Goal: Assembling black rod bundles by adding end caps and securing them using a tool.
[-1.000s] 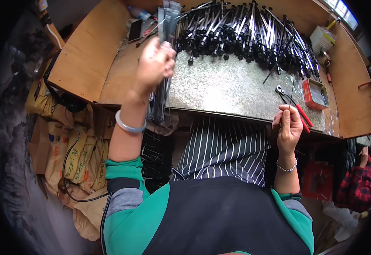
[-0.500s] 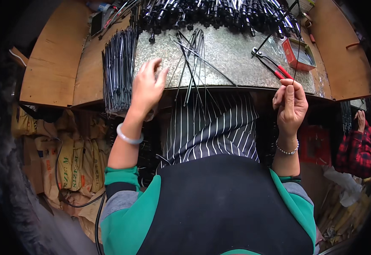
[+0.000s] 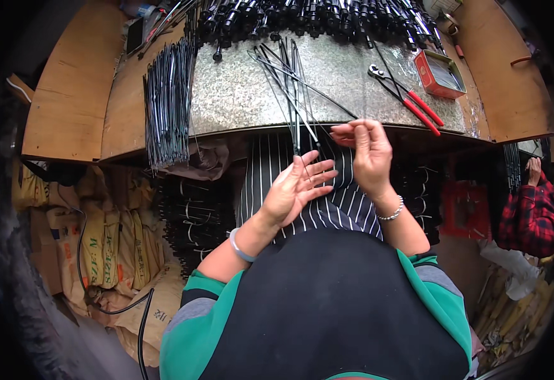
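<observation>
My left hand (image 3: 299, 190) is open, palm up and fingers spread, just below the table's front edge, close to the lower ends of several loose thin black rods (image 3: 295, 95). These rods lie crossed on the metal-topped table (image 3: 232, 95), and some overhang its edge. To the right, my right hand (image 3: 371, 155) has its thumb and index finger pinched together. A faint, blurred thin rod (image 3: 364, 82) appears to rise from that pinch. Red-handled cutting pliers (image 3: 410, 104) rest on the table beyond it.
A dense bundle of thin dark rods (image 3: 169, 101) overhangs the edge at left. Black-ended metal rods (image 3: 315, 16) line the back. A red open box (image 3: 438, 73) stands at right. Wooden side panels (image 3: 68, 82) flank the table. Another person's checked sleeve (image 3: 530, 218) shows far right.
My left hand has come right and down from beside the rod bundle, its fingers spreading. My right hand has moved left from near the pliers to beside the loose rods.
</observation>
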A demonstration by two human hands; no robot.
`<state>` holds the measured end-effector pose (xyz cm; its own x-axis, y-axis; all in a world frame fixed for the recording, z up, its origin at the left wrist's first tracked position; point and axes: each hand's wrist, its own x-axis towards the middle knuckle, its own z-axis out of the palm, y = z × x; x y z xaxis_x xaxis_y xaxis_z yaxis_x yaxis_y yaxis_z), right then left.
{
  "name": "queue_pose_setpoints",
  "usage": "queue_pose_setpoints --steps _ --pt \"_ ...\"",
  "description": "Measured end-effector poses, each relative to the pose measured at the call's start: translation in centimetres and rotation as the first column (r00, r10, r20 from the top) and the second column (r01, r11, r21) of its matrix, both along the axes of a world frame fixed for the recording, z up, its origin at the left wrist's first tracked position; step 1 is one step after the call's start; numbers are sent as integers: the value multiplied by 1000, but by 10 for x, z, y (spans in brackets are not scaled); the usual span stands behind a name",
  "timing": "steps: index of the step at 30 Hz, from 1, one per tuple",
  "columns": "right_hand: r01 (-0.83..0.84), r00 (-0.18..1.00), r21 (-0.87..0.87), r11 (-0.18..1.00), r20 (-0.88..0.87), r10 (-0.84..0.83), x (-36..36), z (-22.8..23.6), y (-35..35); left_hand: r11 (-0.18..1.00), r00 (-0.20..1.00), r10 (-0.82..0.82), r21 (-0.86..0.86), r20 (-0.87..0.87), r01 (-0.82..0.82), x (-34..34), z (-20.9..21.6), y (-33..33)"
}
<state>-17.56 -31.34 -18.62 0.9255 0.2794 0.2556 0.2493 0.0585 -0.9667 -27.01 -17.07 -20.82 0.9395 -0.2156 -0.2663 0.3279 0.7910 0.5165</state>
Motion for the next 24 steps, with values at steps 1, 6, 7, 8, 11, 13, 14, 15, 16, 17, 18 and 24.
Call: queue_pose_setpoints --steps 1,6,7,8,11,13,14,15,16,17,18,24 --pt "-21 999 26 999 -42 22 -6 -7 5 999 1000 -12 -39 -23 11 5 8 -8" --pt "-144 960 227 963 -203 192 -22 -8 7 990 996 -80 117 -36 84 4 2 -6" --pt "-155 951 249 956 -226 213 -23 -3 5 996 997 -70 56 -18 71 1 0 -6" --pt "-146 963 228 963 -189 191 -21 1 3 996 998 -67 59 -15 68 -2 -1 -3" --pt "-78 993 199 977 -66 93 -13 7 -2 916 987 -155 366 -53 163 -5 10 3" --pt "-56 995 216 975 -67 72 -12 7 -6 851 994 -101 520 40 65 -16 31 -5" --pt "-41 996 236 971 -73 60 -13 8 -6 900 990 -81 434 113 24 -24 45 -5" --pt "-25 996 256 966 -79 47 -14 9 -7 940 981 -56 341 184 -10 -28 51 -3" --pt "-31 995 265 964 -82 55 -14 8 -7 972 987 -105 221 123 76 -28 46 4" --pt "-33 995 267 963 -77 55 -14 7 -8 972 986 -105 223 127 74 -26 38 9" --pt "-27 995 258 966 -82 50 -15 7 -9 969 993 -120 219 -1 117 -22 30 13" --pt "30 995 171 985 -102 -12 -17 16 -20 979 980 -84 169 -181 115 -20 24 24"
